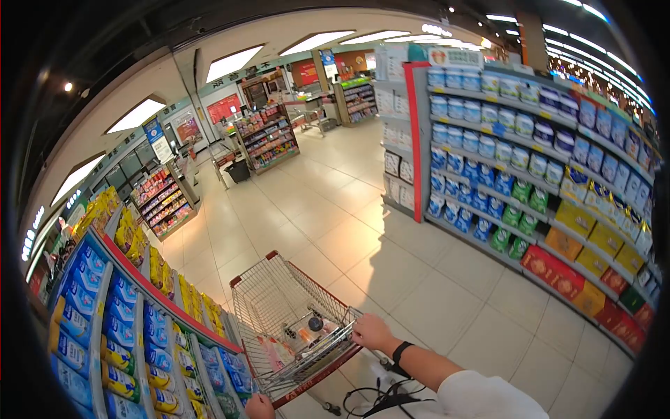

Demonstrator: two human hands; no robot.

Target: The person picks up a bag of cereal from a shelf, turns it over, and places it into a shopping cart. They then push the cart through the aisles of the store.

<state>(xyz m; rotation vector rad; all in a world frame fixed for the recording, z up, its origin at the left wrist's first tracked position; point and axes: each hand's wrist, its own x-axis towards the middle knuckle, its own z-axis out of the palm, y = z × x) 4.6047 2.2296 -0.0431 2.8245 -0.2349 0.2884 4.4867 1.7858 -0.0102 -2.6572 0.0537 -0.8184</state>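
Note:
A wire shopping cart with red trim stands in front of me, tilted in my view. My right hand is closed on the right end of its handle, a dark band on the wrist. At the left end of the red handle, my left hand has its fingers curled round it, partly cut off by the bottom edge. Inside the cart lie a pink-and-white package and a container with a round dark top.
Shelves of blue and yellow packs run close along the left. On the right stands a tall shelf of tins and bags with a red end post. Ahead, tiled floor leads to snack racks and checkout counters. Black cables hang near me.

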